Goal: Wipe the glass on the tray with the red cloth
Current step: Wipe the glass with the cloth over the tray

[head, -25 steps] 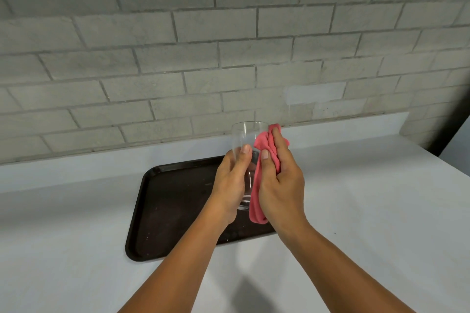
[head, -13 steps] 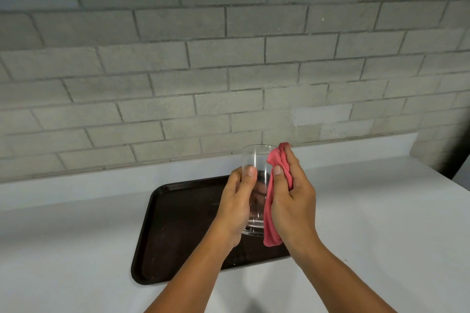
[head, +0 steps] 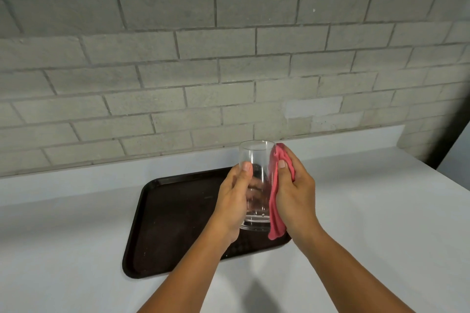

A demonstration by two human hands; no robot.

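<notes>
A clear drinking glass (head: pixel 257 160) is held upright in the air above the dark brown tray (head: pixel 173 223). My left hand (head: pixel 235 201) grips its left side, thumb on the near wall. My right hand (head: pixel 295 193) holds the red cloth (head: pixel 276 208) and presses it against the glass's right side; the cloth's lower end hangs below the glass base. The tray lies flat on the white counter (head: pixel 368 211), and the hands hide its right part.
A grey brick wall (head: pixel 229 58) rises behind the counter's low white backsplash. The counter's right end stops near a dark gap at the far right.
The hands, glass and cloth keep the same hold. The right hand with the cloth has shifted a little along the glass's side, and the view has tilted slightly.
</notes>
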